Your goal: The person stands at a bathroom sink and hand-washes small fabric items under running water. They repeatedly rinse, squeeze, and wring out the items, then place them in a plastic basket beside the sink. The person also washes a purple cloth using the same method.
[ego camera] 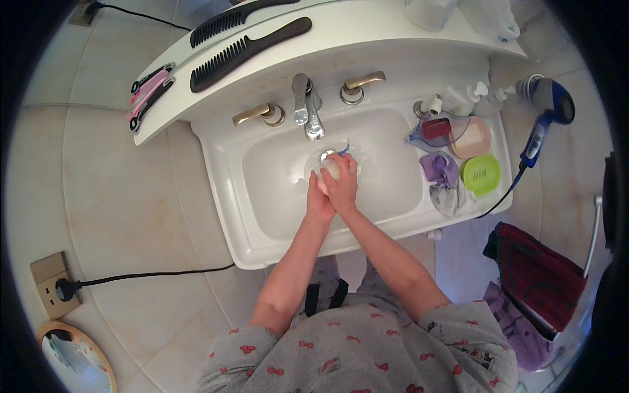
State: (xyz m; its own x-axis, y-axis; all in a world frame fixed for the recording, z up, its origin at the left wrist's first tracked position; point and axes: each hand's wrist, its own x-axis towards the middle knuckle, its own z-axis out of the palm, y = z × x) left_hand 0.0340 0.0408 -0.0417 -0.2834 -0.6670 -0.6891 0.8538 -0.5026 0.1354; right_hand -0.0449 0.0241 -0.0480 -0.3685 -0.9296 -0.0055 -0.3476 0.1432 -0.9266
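Both my hands are low in the white washbasin (275,196), just in front of the chrome tap (312,115). Between them is a small pale rounded thing (332,169); whether it is soap or a mesh bag cannot be told. My right hand (345,182) curls over it from the right and above. From the left and below, my left hand (319,196) cups it. A short blue cord (345,149) sticks out beyond my right fingertips. Behind my fingers the drain (327,154) is partly hidden, with wet glints around it.
A blue hair dryer (543,115) hangs right of the basin. The right rim carries a green soap dish (480,175), a pink soap dish (471,137) and a purple cloth (440,169). A black comb (250,54) lies on the shelf (363,46). Lever handles (259,114) flank the tap.
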